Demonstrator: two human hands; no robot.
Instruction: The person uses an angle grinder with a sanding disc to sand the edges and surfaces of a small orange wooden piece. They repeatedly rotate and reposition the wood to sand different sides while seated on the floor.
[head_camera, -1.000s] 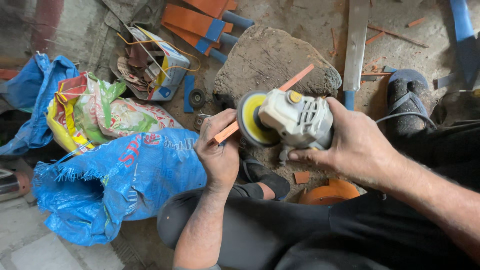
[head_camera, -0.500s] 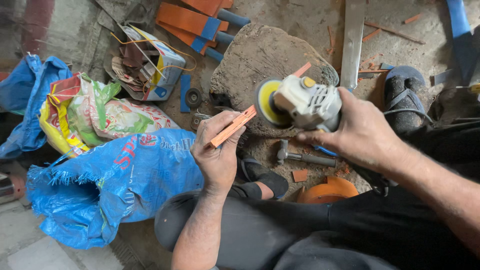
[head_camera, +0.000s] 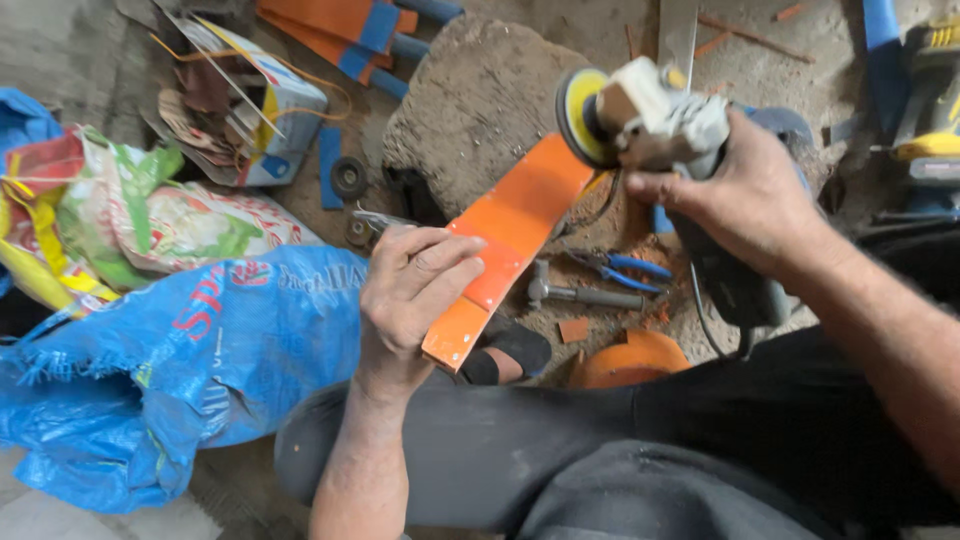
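The left hand (head_camera: 415, 295) pinched a flat, stiff, likely light orange plastic strip (head_camera: 510, 240) near its low end; the right hand (head_camera: 745, 195) gripped a heavy-looking grey grinder (head_camera: 655, 120).

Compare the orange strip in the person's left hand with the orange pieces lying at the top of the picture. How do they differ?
The orange strip is held up off the ground in the left hand, tilted toward the grinder's disc; the orange pieces lie flat on the dirt. The strip is plain orange all over; the pieces carry blue bands. Both are flat, long and orange.
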